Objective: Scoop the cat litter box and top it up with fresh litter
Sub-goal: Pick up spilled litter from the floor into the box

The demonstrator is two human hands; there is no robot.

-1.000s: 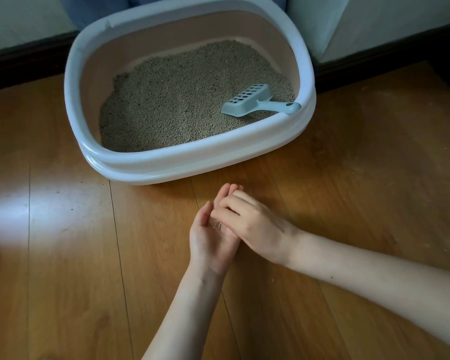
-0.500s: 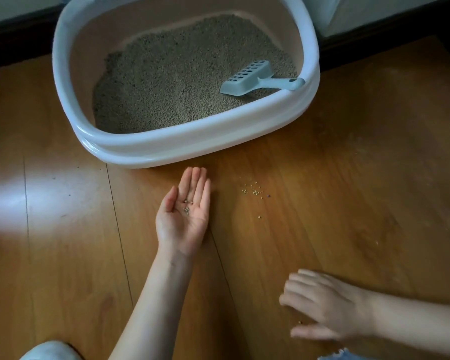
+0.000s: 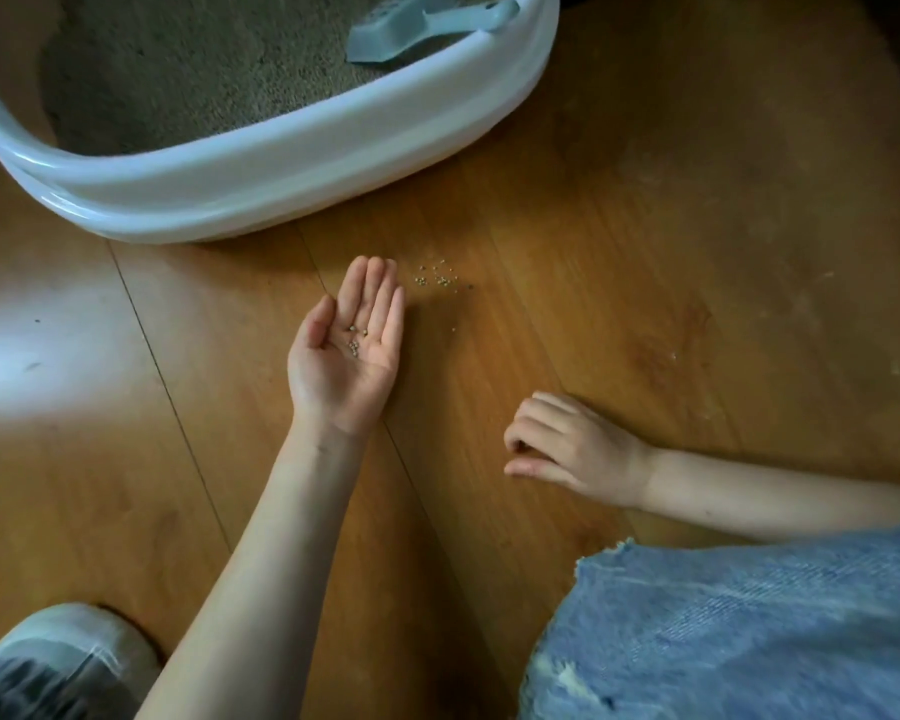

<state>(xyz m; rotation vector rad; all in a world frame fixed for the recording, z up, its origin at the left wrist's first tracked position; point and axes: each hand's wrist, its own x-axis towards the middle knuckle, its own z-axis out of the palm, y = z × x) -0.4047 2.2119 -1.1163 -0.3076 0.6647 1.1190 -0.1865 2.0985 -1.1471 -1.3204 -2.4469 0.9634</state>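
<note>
The white litter box lies at the top left, filled with grey-brown litter. A pale blue slotted scoop rests inside it against the right wall. My left hand lies palm up on the wooden floor in front of the box, fingers straight, with a few litter grains in the palm. A small scatter of spilled grains sits on the floor just right of its fingertips. My right hand rests palm down on the floor lower right, fingers curled toward the thumb. Whether it pinches a grain is hidden.
My denim-covered knee fills the lower right corner. A grey shoe shows at the lower left. A bright patch of light falls on the wooden floor at the left.
My right hand left the left palm and moved down-right to the floor, where its fingers have curled in. The left hand stays palm up with grains. The view has dropped closer to the floor.
</note>
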